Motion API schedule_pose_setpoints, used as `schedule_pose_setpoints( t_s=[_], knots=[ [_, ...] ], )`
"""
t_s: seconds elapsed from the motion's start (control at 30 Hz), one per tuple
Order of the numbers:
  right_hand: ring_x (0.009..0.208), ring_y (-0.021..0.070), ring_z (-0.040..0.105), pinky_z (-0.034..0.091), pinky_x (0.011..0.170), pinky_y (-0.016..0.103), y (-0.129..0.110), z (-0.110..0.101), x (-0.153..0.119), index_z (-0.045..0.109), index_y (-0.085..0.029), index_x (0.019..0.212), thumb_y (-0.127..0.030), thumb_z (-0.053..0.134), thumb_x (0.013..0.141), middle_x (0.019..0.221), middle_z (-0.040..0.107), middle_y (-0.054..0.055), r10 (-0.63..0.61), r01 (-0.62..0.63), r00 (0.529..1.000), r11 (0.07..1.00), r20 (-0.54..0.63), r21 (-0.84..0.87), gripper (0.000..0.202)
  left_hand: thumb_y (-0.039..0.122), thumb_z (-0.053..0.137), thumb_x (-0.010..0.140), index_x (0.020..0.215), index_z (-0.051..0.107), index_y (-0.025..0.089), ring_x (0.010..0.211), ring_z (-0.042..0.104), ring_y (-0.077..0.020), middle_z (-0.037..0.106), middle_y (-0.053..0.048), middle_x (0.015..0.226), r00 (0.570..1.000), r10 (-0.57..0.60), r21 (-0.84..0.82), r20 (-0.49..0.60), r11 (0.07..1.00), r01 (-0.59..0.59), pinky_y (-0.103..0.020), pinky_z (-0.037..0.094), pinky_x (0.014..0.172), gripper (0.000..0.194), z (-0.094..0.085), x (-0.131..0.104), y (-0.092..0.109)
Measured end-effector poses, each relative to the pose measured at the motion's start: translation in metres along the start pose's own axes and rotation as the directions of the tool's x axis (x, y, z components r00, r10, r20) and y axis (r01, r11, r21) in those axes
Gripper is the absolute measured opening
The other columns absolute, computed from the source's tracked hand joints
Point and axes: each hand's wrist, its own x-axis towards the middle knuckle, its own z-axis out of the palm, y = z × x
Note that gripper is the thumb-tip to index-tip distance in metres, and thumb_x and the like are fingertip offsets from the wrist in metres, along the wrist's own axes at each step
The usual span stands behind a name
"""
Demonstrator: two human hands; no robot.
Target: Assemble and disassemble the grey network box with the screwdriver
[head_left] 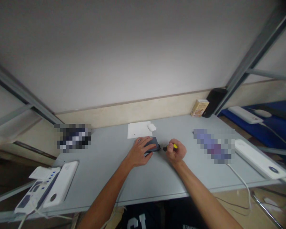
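My left hand (pixel 141 152) lies over a dark rectangular block (pixel 153 140), with fingers across its top and thumb along its near side, holding it down on the grey table. What the block is cannot be made out. A small black part (pixel 159 147) sticks out at its right end. Just to the right, my right hand (pixel 176 151) is closed around a slim black-and-yellow tool (pixel 175 146). The tool's dark end points left at the block, with a small gap between them. Most of the tool is hidden in the fist.
Behind the block lie white paper (pixel 135 128) and a white mouse-like object (pixel 152 127). A yellow box (pixel 199 108) and a black case (pixel 213 101) stand back right. White power strips (pixel 258 159) and a white slab (pixel 62 183) lie at the table's sides, with cables trailing down.
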Motion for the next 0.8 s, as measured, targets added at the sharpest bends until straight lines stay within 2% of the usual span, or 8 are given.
schedule_pose_setpoints(
  t_s=[0.33,0.63,0.8],
  knots=[
    [0.046,0.0127,0.053,0.04,0.048,0.026,-0.0019,-0.0023,0.0034,0.054,-0.022,0.077,-0.022,0.05,0.09,0.058,0.06,-0.002,0.016,-0.016,0.999,1.0,-0.047,-0.008,0.014,0.029,0.057,0.097,0.13,0.064,0.028,0.142,0.045,-0.0264,0.054,-0.009,0.149,1.0,-0.002,0.003,0.001,1.0,0.002,-0.05,0.031,0.116,0.033,0.004,0.0002,-0.0001],
    [0.046,0.0123,0.053,0.04,0.049,0.026,-0.0069,-0.0024,0.0078,0.056,-0.022,0.075,-0.022,0.051,0.089,0.057,0.061,-0.002,-0.012,0.012,1.0,1.0,-0.002,-0.012,0.015,0.03,0.054,0.1,0.131,0.063,0.028,0.142,0.045,-0.0242,0.054,-0.008,0.15,1.0,-0.007,-0.002,0.008,1.0,0.007,-0.048,0.032,0.116,0.032,0.0078,-0.0001,-0.0036],
    [0.046,0.0126,0.053,0.04,0.048,0.025,-0.0034,-0.0032,0.0058,0.056,-0.021,0.075,-0.023,0.05,0.09,0.056,0.06,-0.002,0.009,-0.009,1.0,1.0,-0.025,-0.007,0.016,0.032,0.056,0.099,0.129,0.064,0.03,0.139,0.047,-0.0243,0.055,-0.007,0.148,1.0,-0.013,0.009,0.003,1.0,0.013,-0.048,0.034,0.115,0.031,0.0071,-0.0001,-0.0032]
  ],
)
